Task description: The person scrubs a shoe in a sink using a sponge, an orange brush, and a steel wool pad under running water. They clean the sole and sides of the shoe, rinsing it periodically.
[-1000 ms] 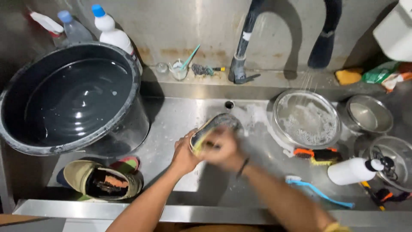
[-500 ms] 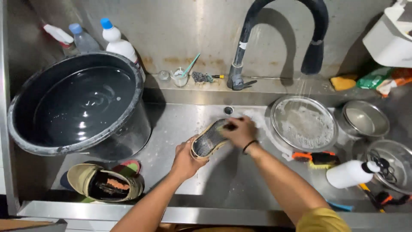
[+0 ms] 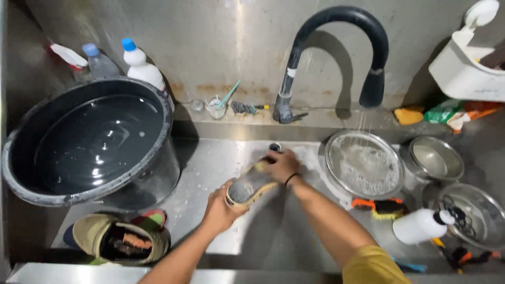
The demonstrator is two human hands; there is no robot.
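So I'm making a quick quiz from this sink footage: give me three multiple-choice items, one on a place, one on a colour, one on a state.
1. Where does the second shoe lie?
A. In the tub
B. At the sink's near left corner
C. Under the tap

2. What colour is the white bottle's cap?
A. Blue
B. Red
C. Green

3. The tap is:
A. Off
B. Running into the round pan
C. Running onto the held shoe

Answers: 1 B, it sits below the black tub. 2 A, the cap shows blue. 3 B, streams fall from the spout into the pan.

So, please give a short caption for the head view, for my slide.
Left hand holds a shoe in the steel sink while the right hand rubs it, beside a black tub.
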